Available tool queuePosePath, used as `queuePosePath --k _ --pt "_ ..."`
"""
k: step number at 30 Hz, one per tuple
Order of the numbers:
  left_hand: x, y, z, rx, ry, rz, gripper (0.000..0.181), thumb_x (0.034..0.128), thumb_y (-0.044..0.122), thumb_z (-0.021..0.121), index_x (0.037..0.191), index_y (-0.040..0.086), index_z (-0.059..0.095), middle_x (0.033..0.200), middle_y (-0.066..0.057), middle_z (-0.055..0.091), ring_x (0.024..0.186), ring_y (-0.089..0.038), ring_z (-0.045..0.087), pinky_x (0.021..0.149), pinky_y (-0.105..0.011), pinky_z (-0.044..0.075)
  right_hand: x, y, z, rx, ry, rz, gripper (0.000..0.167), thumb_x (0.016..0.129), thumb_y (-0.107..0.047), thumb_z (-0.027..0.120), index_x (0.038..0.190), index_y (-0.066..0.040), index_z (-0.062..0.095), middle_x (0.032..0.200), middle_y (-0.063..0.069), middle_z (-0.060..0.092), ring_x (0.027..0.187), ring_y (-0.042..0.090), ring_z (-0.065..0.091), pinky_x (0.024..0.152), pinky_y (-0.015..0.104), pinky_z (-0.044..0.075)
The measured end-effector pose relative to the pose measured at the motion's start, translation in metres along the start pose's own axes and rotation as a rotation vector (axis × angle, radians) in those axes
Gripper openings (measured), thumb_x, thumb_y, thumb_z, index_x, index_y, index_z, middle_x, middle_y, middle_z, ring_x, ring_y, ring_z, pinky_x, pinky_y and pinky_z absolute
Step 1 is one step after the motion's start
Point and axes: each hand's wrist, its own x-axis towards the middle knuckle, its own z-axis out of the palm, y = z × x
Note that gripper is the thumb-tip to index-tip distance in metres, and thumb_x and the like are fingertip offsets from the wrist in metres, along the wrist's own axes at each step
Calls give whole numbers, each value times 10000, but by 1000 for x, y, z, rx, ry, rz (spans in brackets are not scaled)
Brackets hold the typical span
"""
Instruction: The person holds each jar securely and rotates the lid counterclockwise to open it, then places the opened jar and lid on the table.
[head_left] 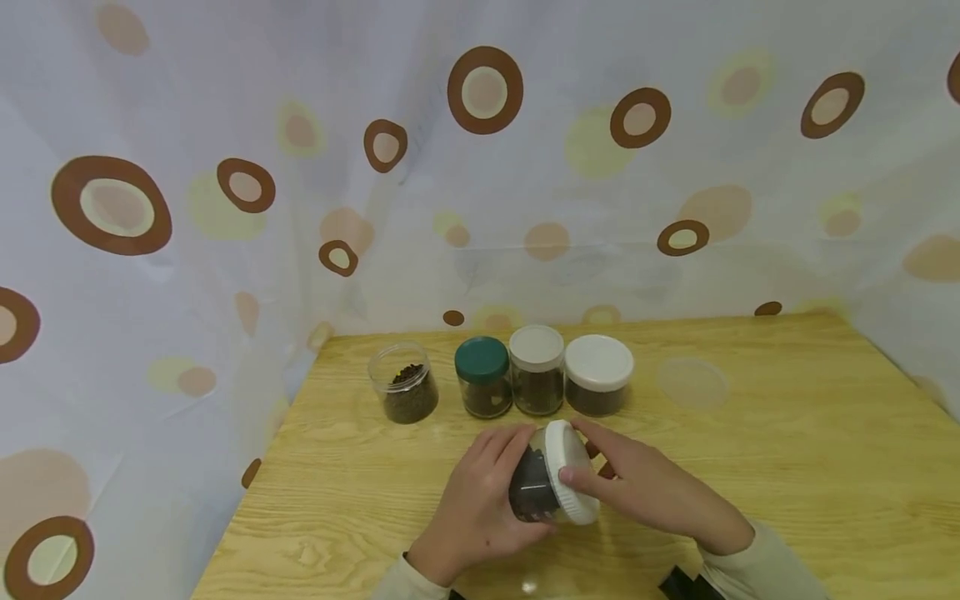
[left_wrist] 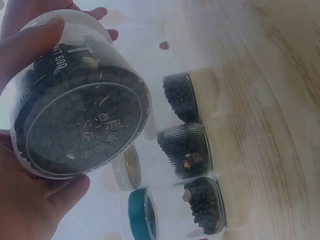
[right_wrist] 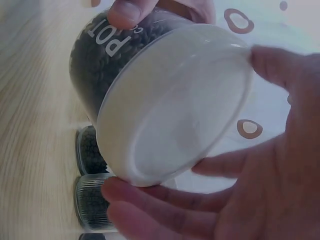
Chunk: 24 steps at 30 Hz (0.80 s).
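- The left hand (head_left: 482,502) is clasping the dark-filled jar (head_left: 534,485);
- the right hand (head_left: 651,483) is holding its white lid (head_left: 572,450) by the rim;
- the jar is leaning between them;
- three lidded jars (head_left: 537,385) are standing beyond the grip.

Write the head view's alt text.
A person's left grip holds a tilted, clear, round, dark-filled jar, right grip on its white ribbed lid. Behind stand an open clear jar and three jars with green or white lids, on a yellow table.
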Motion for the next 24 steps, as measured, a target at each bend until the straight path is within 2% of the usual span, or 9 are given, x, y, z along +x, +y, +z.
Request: queuePosePath --k 4,6,9,11,16,23,24 --pt "-3 -1 -2 -78 -42 -55 1022 594 482 921 1440 120 478 1357 -21 582 1263 -182 534 981 -369 540 -5 6 1 -22 9 -230 812 930 -444 659 1583 -193 246 1510 157 416 1183 292 586 764 336 549" --pt "-3 -2 -3 -92 -48 -64 1028 593 474 925 1444 116 472 1366 -29 580 1268 -190 535 978 -377 541 -6 8 2 -72 48 -339 836 907 -399 703 1584 -238 241 1538 157 380 1257 323 547 817 356 558" --pt "-4 -3 -4 -101 -43 -72 1034 584 466 930 1440 108 475 1364 -41 586 1266 -199 540 968 -378 545 -5 9 5 -139 104 -433 858 879 -349 741 1580 -284 249 1541 140 381 1285 312 528 883 376 551" --pt "-4 -2 -4 -101 -36 -73 1036 576 466 933 1434 101 482 1361 -46 590 1261 -202 545 963 -378 546 -5 10 6 -168 129 -450 862 872 -350 748 1578 -288 256 1531 131 396 1292 299 525 921 386 543" --pt "-4 -2 -4 -106 -38 -78 1031 573 471 932 1428 102 488 1362 -40 589 1266 -196 543 964 -376 544 -5 11 6 -183 135 -456 853 876 -363 744 1577 -259 269 1530 143 397 1292 310 526 922 402 542" --pt "-2 -3 -3 -99 -39 -64 1041 568 468 931 1430 95 483 1356 -44 589 1264 -199 542 960 -373 545 -6 12 1 -107 75 -466 833 909 -372 711 1585 -228 245 1553 199 345 1274 379 533 817 364 578" --pt "-2 -3 -2 -98 -40 -65 1043 569 468 931 1432 95 480 1357 -44 588 1265 -197 541 958 -371 546 -6 12 1 -116 82 -465 830 910 -376 710 1584 -231 247 1554 190 353 1280 375 533 831 371 574"
